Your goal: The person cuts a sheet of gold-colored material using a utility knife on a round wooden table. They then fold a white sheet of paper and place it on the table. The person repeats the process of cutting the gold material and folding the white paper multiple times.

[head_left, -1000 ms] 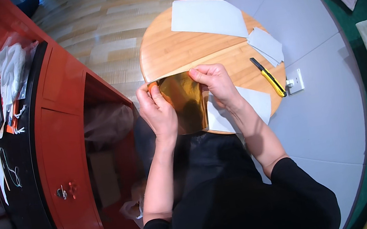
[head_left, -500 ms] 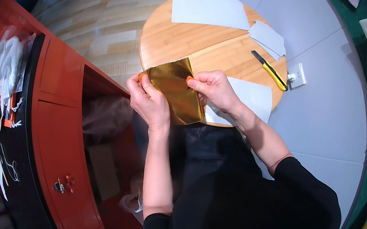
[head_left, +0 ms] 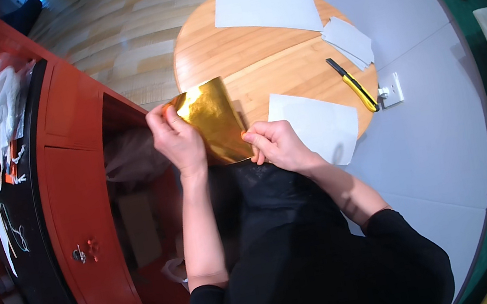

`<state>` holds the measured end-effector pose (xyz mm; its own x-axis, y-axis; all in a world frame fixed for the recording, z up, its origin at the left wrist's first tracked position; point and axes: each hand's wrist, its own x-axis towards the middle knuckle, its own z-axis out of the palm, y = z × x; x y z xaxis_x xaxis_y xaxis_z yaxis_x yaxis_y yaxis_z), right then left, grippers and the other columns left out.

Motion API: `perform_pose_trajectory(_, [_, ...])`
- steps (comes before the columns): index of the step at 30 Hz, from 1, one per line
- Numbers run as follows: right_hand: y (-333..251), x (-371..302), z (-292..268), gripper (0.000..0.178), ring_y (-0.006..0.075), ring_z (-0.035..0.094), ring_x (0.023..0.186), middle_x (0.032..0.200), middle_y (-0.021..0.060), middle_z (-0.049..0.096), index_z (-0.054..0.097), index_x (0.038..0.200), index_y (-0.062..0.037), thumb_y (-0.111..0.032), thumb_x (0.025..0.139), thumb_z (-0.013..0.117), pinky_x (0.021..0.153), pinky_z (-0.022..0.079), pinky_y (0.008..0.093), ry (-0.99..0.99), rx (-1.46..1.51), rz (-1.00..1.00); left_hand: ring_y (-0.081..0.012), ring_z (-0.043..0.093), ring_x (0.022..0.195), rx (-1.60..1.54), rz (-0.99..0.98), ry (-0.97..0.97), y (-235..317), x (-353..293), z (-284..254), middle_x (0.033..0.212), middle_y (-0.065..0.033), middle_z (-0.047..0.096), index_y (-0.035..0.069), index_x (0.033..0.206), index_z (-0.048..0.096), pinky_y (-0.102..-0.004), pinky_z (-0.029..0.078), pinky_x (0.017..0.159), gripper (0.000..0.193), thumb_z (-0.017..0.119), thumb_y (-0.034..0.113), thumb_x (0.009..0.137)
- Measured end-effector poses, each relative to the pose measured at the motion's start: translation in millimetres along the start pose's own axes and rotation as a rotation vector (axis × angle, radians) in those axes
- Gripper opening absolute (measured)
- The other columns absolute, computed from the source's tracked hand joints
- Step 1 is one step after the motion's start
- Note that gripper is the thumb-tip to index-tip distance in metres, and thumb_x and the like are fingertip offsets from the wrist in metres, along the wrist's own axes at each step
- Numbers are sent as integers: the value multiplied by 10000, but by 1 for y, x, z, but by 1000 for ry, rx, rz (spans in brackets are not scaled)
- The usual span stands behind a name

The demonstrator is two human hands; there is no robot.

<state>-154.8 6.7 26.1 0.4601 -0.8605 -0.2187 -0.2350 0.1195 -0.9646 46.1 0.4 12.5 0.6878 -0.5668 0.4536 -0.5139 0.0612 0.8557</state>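
A shiny gold foil sheet [head_left: 213, 122], perhaps folded or pouch-like, is held up in front of me at the near left edge of the round wooden table [head_left: 201, 47]. My left hand [head_left: 181, 139] pinches its left edge between thumb and fingers. At its lower right corner, my right hand [head_left: 277, 145] grips the edge, thumb on top. Orange colour shows at the thumb tips. Beside my right hand, a white sheet of paper [head_left: 315, 124] lies on the table. A yellow and black utility knife [head_left: 354, 85] rests near the table's right edge.
A large white sheet [head_left: 265, 8] and a stack of smaller white sheets [head_left: 348, 40] lie at the table's far side. A wall socket [head_left: 393, 90] with a plug is on the right. Left stands a red cabinet [head_left: 80, 184] with plastic bags and a phone on its black top.
Both hands have moved left with the gold sheet, which now tilts and catches bright light. My right hand has slid down its edge toward the lower corner.
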Motion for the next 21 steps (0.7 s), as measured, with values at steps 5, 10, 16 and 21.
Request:
perform_pose_trajectory(5, [24,-32,-69,427,307,688,1094,1148,164,710,700,1201,-7,-213,848,824,1003,517,444,170,-825,-627,-155,629,816,-49,-40,-37,-42,31,-47,888,-70,651,-9,1064,598,-308,531,759,103,558,85,1071])
perform_pose_trajectory(10, [34,-78,-89,852,364,448,1448,1538,215,483,534,1478,-74,-242,718,881,1195,323,585,72,-1081,-417,-84,597,809,-22,-177,-88,-56,25,-77,912,-35,638,-15,1076,572,-239,502,750,123,539,103,1091])
perform_pose_trajectory(16, [47,-79,-103,907,411,318,1542,1620,254,379,445,1540,-27,-101,703,786,1221,266,628,-130,-1473,-322,-97,578,848,-51,-161,-153,-54,9,-63,945,-41,616,-23,1072,580,-245,491,782,124,536,91,1088])
perform_pose_trajectory(21, [23,-80,-119,866,412,292,1554,1649,246,339,398,1574,-39,-20,761,694,1231,252,624,-336,-1337,-236,-92,567,832,-89,-188,-172,-60,9,-70,937,-31,608,-16,1070,587,-239,486,766,117,535,86,1088])
